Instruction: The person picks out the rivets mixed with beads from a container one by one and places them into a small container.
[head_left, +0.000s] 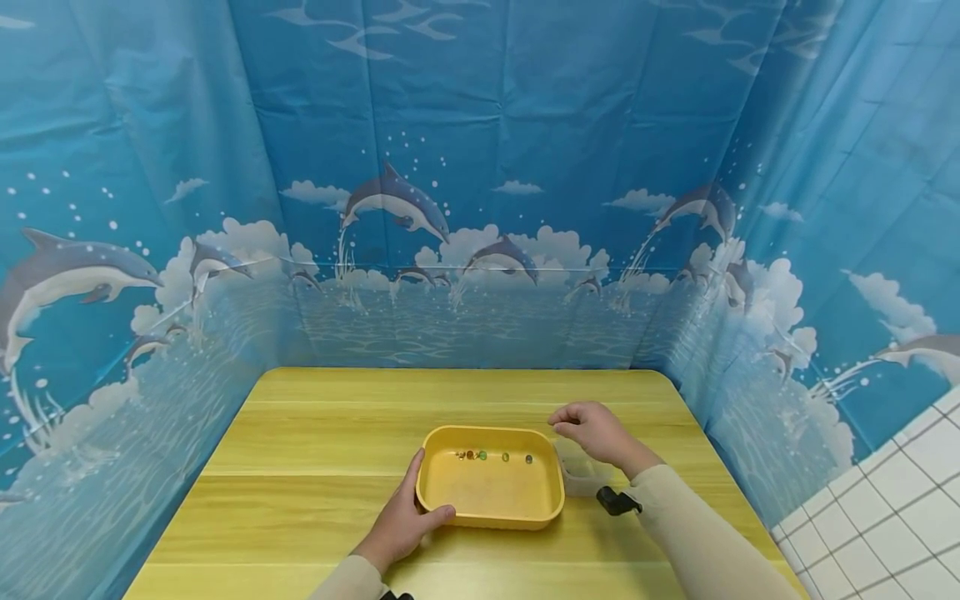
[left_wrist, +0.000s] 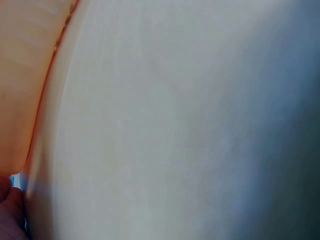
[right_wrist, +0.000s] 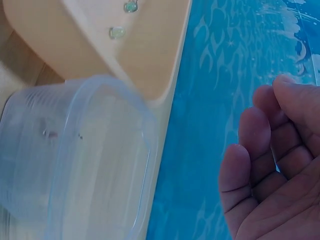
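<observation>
A yellow rectangular tray [head_left: 491, 496] sits on the table, with several small glassy beads [head_left: 482, 456] lying in a rough row toward its far side. At its near left corner, my left hand [head_left: 400, 521] holds it, thumb at the front rim and fingers along the left outer wall. My right hand [head_left: 596, 432] is raised beyond the tray's right end. Its fingers curl loosely with the thumb tip near the index fingertip, and no object shows between them. A clear plastic tub [right_wrist: 107, 165] stands against the tray's right side, below that hand, with tiny dark specks visible through it.
The yellow wood-grain table [head_left: 300, 450] has rounded far corners. A blue dolphin-print curtain [head_left: 480, 317] hangs around its back and sides. White tiles [head_left: 885, 500] show at the lower right. Dark wrist cameras [head_left: 618, 502] sit at both sleeves.
</observation>
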